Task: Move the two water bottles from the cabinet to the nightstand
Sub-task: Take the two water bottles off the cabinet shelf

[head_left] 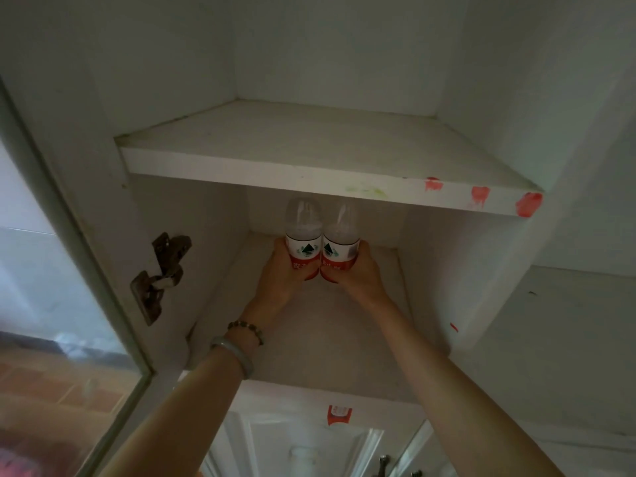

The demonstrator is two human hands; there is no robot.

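Head view shows the 2 water bottles (321, 235) upright and touching on the lower cabinet shelf (327, 325), left hand (285, 273) and right hand (358, 273) each wrapped low around 1; seemingly full, likely heavy, smooth, best held mid-label.

Bottles (304, 232) clear glossy plastic, paper-like labels; shelf (309, 166) matt white laminate, smudged; hinge (161, 277) dull metal.

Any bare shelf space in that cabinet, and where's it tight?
Upper shelf is bare wall to wall. Lower shelf is bare in front of the hands, between both forearms. Crowded only at the back: left bottle and right bottle touch, left hand and right hand wrapped around them.
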